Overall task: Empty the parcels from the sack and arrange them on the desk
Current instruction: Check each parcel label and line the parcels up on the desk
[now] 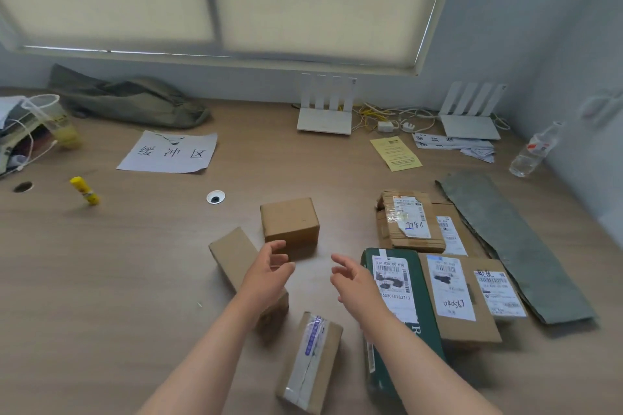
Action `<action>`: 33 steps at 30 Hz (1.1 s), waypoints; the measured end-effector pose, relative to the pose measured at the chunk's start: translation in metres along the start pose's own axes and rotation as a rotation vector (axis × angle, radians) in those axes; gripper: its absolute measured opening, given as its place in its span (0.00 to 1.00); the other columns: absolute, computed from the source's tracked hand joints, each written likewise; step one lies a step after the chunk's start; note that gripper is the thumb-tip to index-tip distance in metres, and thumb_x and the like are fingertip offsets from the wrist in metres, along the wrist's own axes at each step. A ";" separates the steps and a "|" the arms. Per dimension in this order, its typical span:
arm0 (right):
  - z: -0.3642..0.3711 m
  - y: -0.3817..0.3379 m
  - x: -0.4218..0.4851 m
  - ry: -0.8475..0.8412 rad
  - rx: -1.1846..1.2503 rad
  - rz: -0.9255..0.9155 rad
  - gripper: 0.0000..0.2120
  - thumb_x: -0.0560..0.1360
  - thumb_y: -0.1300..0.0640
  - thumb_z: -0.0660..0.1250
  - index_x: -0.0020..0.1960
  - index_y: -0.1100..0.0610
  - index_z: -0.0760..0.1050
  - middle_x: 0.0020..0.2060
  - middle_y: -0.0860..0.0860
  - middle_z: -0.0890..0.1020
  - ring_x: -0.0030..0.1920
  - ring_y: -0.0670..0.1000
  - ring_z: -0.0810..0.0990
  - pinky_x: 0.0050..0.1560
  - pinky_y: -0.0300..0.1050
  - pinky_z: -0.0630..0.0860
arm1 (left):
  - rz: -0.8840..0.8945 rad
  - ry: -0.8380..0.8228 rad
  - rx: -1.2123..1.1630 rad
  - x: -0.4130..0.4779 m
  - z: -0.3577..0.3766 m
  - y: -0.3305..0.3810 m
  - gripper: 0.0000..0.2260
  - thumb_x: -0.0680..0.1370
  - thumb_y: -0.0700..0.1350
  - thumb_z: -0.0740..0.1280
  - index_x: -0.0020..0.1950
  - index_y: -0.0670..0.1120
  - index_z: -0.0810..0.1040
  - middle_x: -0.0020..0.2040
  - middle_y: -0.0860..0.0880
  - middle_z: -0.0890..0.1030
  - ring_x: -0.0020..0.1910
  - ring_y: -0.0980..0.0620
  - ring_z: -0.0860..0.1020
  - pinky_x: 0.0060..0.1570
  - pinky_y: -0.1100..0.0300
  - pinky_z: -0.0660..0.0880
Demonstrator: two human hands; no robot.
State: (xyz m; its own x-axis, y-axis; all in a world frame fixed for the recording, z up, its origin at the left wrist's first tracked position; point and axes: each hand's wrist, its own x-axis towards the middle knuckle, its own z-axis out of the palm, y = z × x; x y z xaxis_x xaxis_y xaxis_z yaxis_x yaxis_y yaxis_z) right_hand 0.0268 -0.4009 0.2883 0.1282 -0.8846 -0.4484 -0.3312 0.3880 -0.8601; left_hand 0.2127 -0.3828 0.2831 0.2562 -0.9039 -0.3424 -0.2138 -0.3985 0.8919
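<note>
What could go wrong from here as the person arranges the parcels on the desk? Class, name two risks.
1. The left hand and right hand hover, empty, near the small cube-shaped brown cardboard box. The left forearm passes over the long brown cardboard box and might nudge it askew.
2. The tape-sealed brown cardboard box lies between the forearms, so an arm might knock it when drawn back.
</note>
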 end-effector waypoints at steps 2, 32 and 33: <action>0.015 0.018 -0.011 0.048 -0.019 0.034 0.23 0.80 0.60 0.63 0.74 0.46 0.70 0.68 0.50 0.75 0.64 0.49 0.75 0.52 0.39 0.75 | -0.020 -0.068 0.040 -0.009 0.000 -0.020 0.20 0.80 0.46 0.67 0.71 0.56 0.68 0.62 0.51 0.77 0.57 0.56 0.77 0.57 0.56 0.76; 0.056 0.074 -0.075 0.186 -0.084 0.127 0.25 0.79 0.50 0.63 0.76 0.45 0.67 0.65 0.44 0.69 0.65 0.44 0.72 0.72 0.43 0.67 | -0.185 -0.108 0.048 -0.080 0.058 -0.083 0.29 0.76 0.50 0.72 0.73 0.53 0.60 0.61 0.57 0.77 0.57 0.59 0.77 0.55 0.64 0.74; 0.054 0.065 -0.078 0.202 -0.094 0.098 0.24 0.81 0.51 0.63 0.76 0.45 0.67 0.62 0.44 0.67 0.63 0.44 0.70 0.69 0.40 0.66 | -0.180 -0.101 0.026 -0.080 0.057 -0.075 0.29 0.77 0.50 0.72 0.71 0.56 0.59 0.60 0.57 0.76 0.56 0.59 0.77 0.53 0.65 0.74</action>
State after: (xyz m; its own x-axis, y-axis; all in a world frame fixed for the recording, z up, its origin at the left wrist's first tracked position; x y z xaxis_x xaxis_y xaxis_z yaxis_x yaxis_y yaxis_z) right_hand 0.0454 -0.2931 0.2545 -0.0951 -0.8812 -0.4630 -0.4193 0.4573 -0.7843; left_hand 0.1540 -0.2893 0.2267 0.1973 -0.8284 -0.5243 -0.1980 -0.5575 0.8062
